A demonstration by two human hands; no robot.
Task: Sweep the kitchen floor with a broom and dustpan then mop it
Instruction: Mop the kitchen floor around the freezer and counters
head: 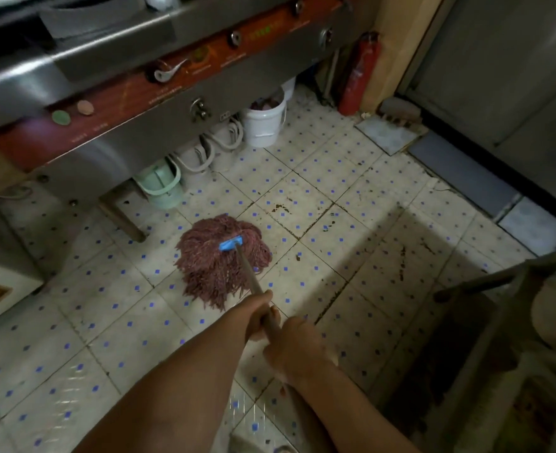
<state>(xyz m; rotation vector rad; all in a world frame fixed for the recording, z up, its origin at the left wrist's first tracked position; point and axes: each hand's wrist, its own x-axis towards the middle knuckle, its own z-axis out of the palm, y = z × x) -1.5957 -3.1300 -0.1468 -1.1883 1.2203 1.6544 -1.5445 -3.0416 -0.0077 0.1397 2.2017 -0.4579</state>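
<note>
A mop with a reddish string head and a blue clamp lies spread on the white floor tiles with blue dots. Its grey handle runs down and to the right toward me. My left hand grips the handle higher up, nearer the mop head. My right hand grips it just behind the left. Dark dirt spots lie along the tile joints to the right of the mop head.
A steel stove unit stands along the top left, with a white bucket, white containers and a green basket under it. A red fire extinguisher leans in the corner. A metal rack is at the right.
</note>
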